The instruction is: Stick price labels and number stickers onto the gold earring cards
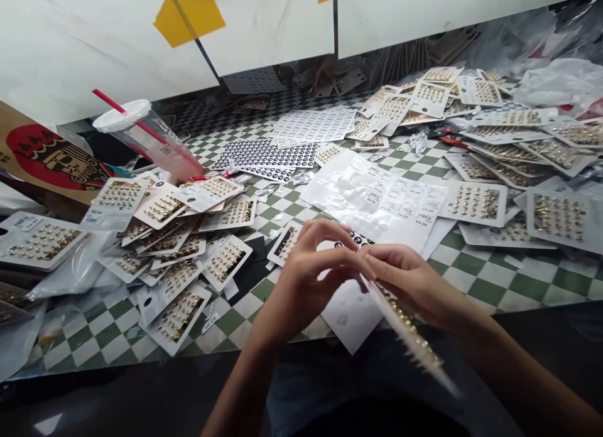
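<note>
Head view, clock directions from the hands:

1. Surface: green-and-white checked tabletop, with loose stud cards spread from 9 to 3 o'clock.
2. Grip: right hand pinches the upper end of one held stud card. Left hand is curled, fingertips against the right fingers; its hold on the card cannot be determined.
3. Held card: slants toward 4 o'clock, above the table's near edge.
4. Nearby: price-label sheet at 12 o'clock; lidded cup with red straw at 10 o'clock.
5. Room: white panel with yellow tape beyond the table; plastic bags at 2 o'clock.
</note>
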Demonstrator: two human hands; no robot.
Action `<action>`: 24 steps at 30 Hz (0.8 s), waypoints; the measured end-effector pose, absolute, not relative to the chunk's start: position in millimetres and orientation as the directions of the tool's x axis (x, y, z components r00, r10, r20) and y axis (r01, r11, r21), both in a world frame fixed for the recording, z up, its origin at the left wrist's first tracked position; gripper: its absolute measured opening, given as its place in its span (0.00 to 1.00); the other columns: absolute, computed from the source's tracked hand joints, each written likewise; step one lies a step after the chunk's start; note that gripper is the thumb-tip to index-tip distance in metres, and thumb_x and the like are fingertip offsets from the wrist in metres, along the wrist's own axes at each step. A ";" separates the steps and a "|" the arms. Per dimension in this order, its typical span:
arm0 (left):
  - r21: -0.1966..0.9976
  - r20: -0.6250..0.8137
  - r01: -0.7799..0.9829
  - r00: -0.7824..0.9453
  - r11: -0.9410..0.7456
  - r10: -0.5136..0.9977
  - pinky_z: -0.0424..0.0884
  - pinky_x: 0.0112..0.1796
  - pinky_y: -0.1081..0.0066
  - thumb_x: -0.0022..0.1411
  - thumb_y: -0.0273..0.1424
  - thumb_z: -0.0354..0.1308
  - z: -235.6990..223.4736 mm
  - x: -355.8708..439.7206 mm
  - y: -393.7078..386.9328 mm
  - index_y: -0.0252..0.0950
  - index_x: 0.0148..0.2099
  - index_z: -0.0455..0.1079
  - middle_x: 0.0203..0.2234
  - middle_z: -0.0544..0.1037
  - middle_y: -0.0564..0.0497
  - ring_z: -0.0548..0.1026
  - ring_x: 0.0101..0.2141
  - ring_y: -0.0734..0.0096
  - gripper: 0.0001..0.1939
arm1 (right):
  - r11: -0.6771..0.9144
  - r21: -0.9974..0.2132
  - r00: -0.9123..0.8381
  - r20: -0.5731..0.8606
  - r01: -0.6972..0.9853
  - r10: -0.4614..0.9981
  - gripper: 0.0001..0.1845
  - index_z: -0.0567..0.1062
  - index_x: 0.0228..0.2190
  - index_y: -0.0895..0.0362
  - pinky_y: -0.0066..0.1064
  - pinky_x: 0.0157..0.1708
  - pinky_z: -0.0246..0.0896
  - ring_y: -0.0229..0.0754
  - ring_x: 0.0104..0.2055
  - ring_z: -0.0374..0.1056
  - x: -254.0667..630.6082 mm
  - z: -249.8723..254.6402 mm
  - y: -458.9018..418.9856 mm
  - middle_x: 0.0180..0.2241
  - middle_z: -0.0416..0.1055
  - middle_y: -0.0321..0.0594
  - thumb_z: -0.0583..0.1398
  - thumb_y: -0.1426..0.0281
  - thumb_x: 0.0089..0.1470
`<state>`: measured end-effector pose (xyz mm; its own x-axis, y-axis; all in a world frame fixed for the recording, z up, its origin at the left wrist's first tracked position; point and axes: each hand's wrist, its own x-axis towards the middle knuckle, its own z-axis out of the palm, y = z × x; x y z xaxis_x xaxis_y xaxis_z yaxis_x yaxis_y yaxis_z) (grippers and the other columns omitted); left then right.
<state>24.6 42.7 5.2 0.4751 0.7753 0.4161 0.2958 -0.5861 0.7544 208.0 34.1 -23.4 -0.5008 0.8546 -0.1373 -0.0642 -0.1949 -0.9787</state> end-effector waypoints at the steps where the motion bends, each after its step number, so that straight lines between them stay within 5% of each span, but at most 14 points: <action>1: 0.769 0.405 0.293 0.465 -0.569 0.787 0.68 0.44 0.69 0.60 0.22 0.56 5.5 25.9 43.3 0.39 0.32 0.74 0.35 0.72 0.51 0.70 0.44 0.68 0.09 | -0.078 -0.996 -0.472 -0.088 0.040 0.877 0.14 0.75 0.33 0.56 0.31 0.33 0.63 0.39 0.33 0.66 214.4 -21.6 38.0 0.30 0.69 0.39 0.55 0.60 0.58; 3: 0.830 0.272 0.305 0.509 -0.467 0.817 0.70 0.39 0.72 0.60 0.20 0.54 4.0 30.5 45.7 0.38 0.33 0.72 0.32 0.75 0.52 0.73 0.38 0.72 0.10 | 0.189 -0.926 -0.329 0.076 0.326 0.941 0.15 0.73 0.43 0.53 0.42 0.46 0.62 0.47 0.46 0.66 233.6 -21.1 50.6 0.41 0.71 0.43 0.54 0.61 0.58; 5: 0.862 0.082 0.371 0.570 -0.345 0.817 0.69 0.33 0.73 0.61 0.22 0.52 -1.9 38.1 50.7 0.38 0.34 0.71 0.28 0.76 0.54 0.74 0.31 0.73 0.09 | 0.308 -0.723 -0.164 0.264 0.618 0.950 0.20 0.70 0.49 0.55 0.51 0.55 0.54 0.54 0.55 0.60 255.7 -25.7 67.3 0.48 0.68 0.49 0.54 0.61 0.57; 8: 0.777 -0.068 0.543 0.575 -0.318 0.815 0.70 0.34 0.68 0.61 0.29 0.54 -16.7 51.8 66.7 0.37 0.38 0.70 0.31 0.77 0.51 0.74 0.33 0.68 0.05 | 0.284 -0.519 -0.210 0.197 0.806 0.958 0.36 0.58 0.58 0.62 0.55 0.60 0.45 0.61 0.63 0.47 277.4 -38.3 91.9 0.59 0.56 0.57 0.53 0.54 0.55; 11: 0.612 0.037 0.676 0.492 -0.409 0.870 0.70 0.41 0.60 0.61 0.30 0.53 -27.4 59.4 97.4 0.34 0.46 0.68 0.40 0.75 0.43 0.72 0.41 0.61 0.11 | 0.273 -0.453 -0.282 0.048 0.849 0.958 0.47 0.47 0.62 0.65 0.57 0.61 0.41 0.63 0.66 0.37 275.6 -49.1 111.1 0.64 0.44 0.59 0.51 0.47 0.53; 14: 0.441 0.177 0.789 0.390 -0.427 0.904 0.65 0.49 0.53 0.61 0.27 0.53 -28.9 58.4 135.4 0.30 0.50 0.65 0.48 0.70 0.37 0.67 0.50 0.55 0.15 | 0.259 -0.415 -0.262 0.052 0.872 0.964 0.50 0.47 0.62 0.65 0.57 0.62 0.38 0.65 0.66 0.34 261.1 -56.3 127.0 0.64 0.44 0.60 0.52 0.44 0.50; 19: 0.326 0.072 0.554 0.794 -0.766 0.604 0.56 0.57 0.54 0.59 0.29 0.58 -28.3 60.9 180.1 0.37 0.58 0.60 0.61 0.59 0.42 0.57 0.60 0.59 0.25 | 0.317 -0.382 -0.304 0.095 0.868 0.948 0.49 0.54 0.59 0.66 0.53 0.61 0.46 0.64 0.64 0.46 249.1 -65.9 143.2 0.60 0.53 0.61 0.51 0.43 0.49; 24: 0.269 0.010 0.364 0.925 -0.892 0.380 0.64 0.51 0.59 0.57 0.27 0.60 -30.8 72.3 208.2 0.38 0.52 0.68 0.53 0.70 0.44 0.68 0.52 0.61 0.19 | 0.367 -0.399 -0.348 0.122 0.841 0.930 0.49 0.52 0.60 0.69 0.50 0.60 0.49 0.61 0.63 0.49 254.5 -66.6 143.8 0.61 0.52 0.61 0.53 0.46 0.49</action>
